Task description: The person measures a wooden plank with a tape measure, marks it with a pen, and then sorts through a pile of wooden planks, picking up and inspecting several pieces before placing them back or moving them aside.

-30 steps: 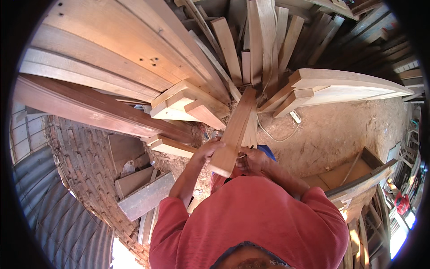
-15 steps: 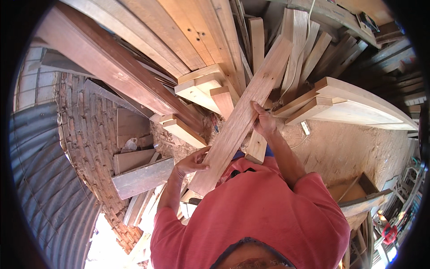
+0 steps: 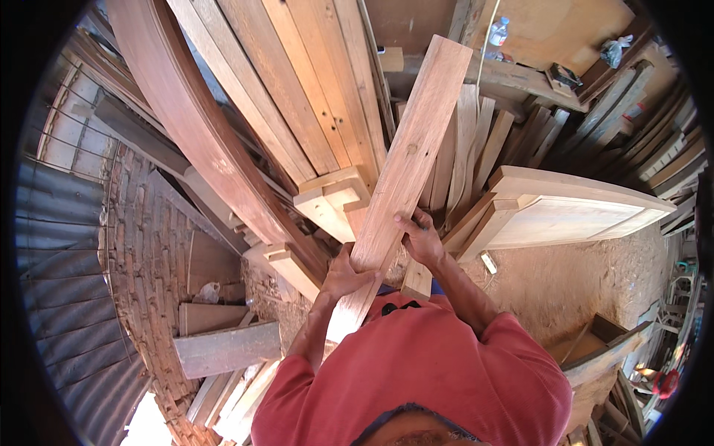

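Note:
A long, flat wooden board slants up and away in front of my body, its far end pointing to the upper right. My left hand is closed round the board's lower part, with the thumb lying across its face. Higher up, my right hand grips the right edge, thumb on the face and the other fingers partly hidden behind it. A small knot shows on the broad face. Below my right hand, a squared wooden piece stands close to my body.
Tall planks lean ahead on the left, beside a long reddish beam. A pale panelled wooden piece stands to the right over the dusty floor. A brick wall and corrugated sheet are at left; a plastic bottle stands at the back.
The board has tilted more upright and its far end has risen. My left hand has moved right and closed round it; my right hand has shifted slightly left and lower along it.

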The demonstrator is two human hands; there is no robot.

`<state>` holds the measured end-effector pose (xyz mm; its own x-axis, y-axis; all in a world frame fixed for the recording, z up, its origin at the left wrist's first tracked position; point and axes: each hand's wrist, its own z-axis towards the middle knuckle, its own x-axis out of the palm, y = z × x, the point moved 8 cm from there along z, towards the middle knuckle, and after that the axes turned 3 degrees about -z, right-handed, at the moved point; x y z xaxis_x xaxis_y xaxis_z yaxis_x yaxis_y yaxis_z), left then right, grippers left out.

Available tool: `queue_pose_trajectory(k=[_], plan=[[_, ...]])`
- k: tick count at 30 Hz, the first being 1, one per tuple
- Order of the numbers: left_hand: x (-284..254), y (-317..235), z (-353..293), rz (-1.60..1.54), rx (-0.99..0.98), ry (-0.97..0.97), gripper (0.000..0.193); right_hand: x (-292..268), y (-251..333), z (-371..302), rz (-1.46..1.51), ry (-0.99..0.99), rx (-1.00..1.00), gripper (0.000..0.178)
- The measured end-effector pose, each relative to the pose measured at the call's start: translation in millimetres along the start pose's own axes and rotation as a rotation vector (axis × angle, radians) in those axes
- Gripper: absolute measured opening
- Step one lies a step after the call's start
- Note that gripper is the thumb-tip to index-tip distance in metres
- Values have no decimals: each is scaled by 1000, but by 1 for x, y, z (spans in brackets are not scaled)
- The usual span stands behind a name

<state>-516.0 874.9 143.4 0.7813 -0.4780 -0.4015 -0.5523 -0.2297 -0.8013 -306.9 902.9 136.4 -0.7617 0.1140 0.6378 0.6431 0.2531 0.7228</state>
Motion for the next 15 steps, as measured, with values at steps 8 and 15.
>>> queue_pose_trajectory(k=[8, 15], plan=[[5, -9, 3, -500, 219, 135, 69, 21, 44, -25, -329, 217, -87, 55], [-10, -44, 8, -567, 336, 110, 63, 50, 95, -43, -178, 247, -183, 45]])
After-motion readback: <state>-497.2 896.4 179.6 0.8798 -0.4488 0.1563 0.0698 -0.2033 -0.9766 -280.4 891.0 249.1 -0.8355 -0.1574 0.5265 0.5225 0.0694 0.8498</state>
